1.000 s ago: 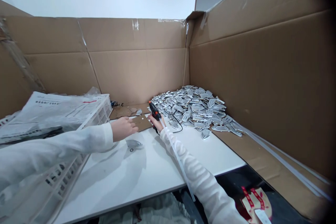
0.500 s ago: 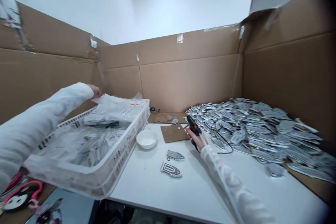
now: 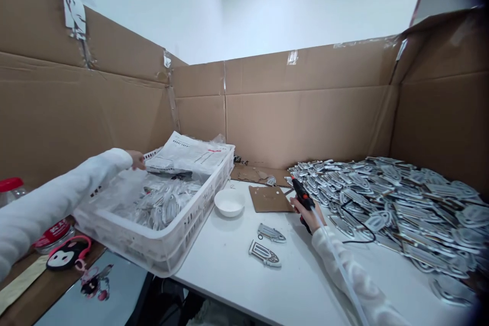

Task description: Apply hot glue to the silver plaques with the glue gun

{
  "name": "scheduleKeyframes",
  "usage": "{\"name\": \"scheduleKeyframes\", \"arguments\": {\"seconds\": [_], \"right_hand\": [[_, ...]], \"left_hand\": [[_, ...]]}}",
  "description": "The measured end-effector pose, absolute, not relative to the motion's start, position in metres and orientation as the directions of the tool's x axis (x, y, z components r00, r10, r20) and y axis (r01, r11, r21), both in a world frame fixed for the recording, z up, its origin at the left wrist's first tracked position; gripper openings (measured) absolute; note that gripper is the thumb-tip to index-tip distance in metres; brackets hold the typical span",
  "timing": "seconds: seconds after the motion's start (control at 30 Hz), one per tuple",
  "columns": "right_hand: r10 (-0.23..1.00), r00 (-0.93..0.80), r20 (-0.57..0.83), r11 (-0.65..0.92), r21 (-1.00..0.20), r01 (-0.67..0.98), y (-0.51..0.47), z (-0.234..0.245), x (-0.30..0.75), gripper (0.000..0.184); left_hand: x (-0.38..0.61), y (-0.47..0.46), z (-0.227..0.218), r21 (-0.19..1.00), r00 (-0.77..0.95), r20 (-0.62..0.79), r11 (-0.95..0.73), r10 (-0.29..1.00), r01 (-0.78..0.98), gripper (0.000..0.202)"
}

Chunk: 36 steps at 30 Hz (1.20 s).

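My right hand (image 3: 308, 214) is wrapped around a black and orange hot glue gun (image 3: 301, 193), its tip pointing away from me; a long clear glue stick trails back over my sleeve. My left hand (image 3: 137, 159) is at the left rim of a white plastic basket (image 3: 160, 249), fingers closed just above clear plastic film (image 3: 128, 183); what they pinch, if anything, is hidden. In the basket lie a printed white bag (image 3: 187, 155) and several wrapped pieces (image 3: 164, 206). Two flat boat-shaped pieces, one upper (image 3: 272, 233) and one lower (image 3: 265, 253), lie on the white table (image 3: 225, 275).
A white bowl (image 3: 229, 202) stands beside the basket, near a cardboard piece (image 3: 270, 199). A large heap of flat silvery pieces (image 3: 412, 209) covers the right side. Cardboard walls (image 3: 305, 122) enclose the table. A red-capped bottle (image 3: 51, 234) and a pink-black pouch (image 3: 64, 255) are at left.
The view has turned left. My left hand has let go of the printed white bag, which now lies flatter, and has moved down toward the film. My right hand still grips the glue gun.
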State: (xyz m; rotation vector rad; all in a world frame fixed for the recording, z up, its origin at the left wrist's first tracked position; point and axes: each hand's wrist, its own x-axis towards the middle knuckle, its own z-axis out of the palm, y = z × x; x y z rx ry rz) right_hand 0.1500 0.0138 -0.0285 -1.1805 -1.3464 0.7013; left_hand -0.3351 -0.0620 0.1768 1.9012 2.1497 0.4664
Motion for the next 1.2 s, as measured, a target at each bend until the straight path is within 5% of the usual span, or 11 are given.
{"name": "scheduleKeyframes", "arguments": {"seconds": [0.13,0.2,0.47,0.63,0.8,0.93,1.07,1.2], "right_hand": [[0.919,0.169,0.357,0.310,-0.917,0.249,0.011,-0.026,0.148,0.035],[0.916,0.164,0.366,0.316,-0.910,0.267,0.010,-0.025,0.148,0.034],[0.919,0.170,0.356,0.305,-0.914,0.268,0.010,-0.025,0.149,0.033],[0.910,0.151,0.386,0.337,-0.901,0.273,0.016,-0.031,0.152,0.031],[0.901,0.156,0.406,0.365,-0.901,0.237,0.017,-0.031,0.151,0.029],[0.902,0.143,0.407,0.377,-0.905,0.199,0.016,-0.029,0.151,0.028],[0.885,0.133,0.446,0.415,-0.886,0.208,0.022,-0.034,0.152,0.023],[0.896,0.114,0.430,0.409,-0.897,0.168,0.028,-0.040,0.154,0.021]], "left_hand": [[-0.326,-0.057,0.127,0.318,-0.099,-0.340,0.214,0.935,0.924,0.030],[-0.319,-0.053,0.109,0.300,-0.064,-0.404,0.198,0.913,0.933,0.030],[-0.311,-0.040,0.156,0.481,0.053,-0.241,0.072,0.969,0.874,0.036],[-0.260,-0.043,0.176,0.833,0.105,-0.184,0.098,0.977,0.545,0.042],[-0.171,-0.035,0.150,0.930,0.353,-0.243,0.112,0.903,0.351,0.035],[-0.102,-0.009,0.110,0.859,0.399,-0.350,0.120,0.847,0.498,0.029],[-0.052,0.019,0.061,0.517,0.430,-0.279,-0.243,0.858,0.821,0.025],[-0.032,0.030,0.031,0.322,0.537,-0.222,-0.459,0.814,0.828,0.019]]}}
